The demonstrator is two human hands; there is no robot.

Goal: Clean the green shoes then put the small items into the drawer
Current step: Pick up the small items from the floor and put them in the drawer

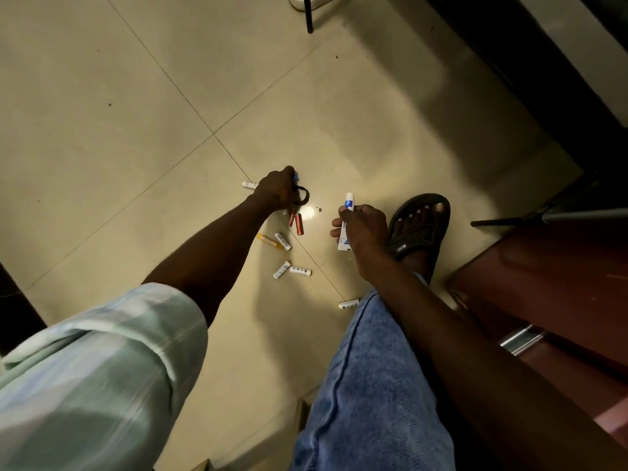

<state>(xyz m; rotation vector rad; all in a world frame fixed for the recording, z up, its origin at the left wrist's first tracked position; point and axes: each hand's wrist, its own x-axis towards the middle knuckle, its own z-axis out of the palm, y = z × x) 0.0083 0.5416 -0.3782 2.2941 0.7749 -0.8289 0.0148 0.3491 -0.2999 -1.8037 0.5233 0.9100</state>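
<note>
I see left hand (277, 192) low over floor (136, 96), gripping black loop (303, 195) plus small items; right hand (363, 229) clutches white-blue tube (347, 212); batteries (283, 241) scattered just below between them

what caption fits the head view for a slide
Left hand gathering small items and right hand gripping a white tube above batteries scattered on the tiled floor.

1. The left hand (277, 193) reached down to the tiled floor (136, 96), fingers curled round a black loop (303, 195) and something blue.
2. The right hand (363, 227) gripped a white and blue tube (348, 202).
3. Batteries (283, 241) lay scattered between the hands.
4. A sandalled foot (419, 226) stood just beside the right hand.
</note>
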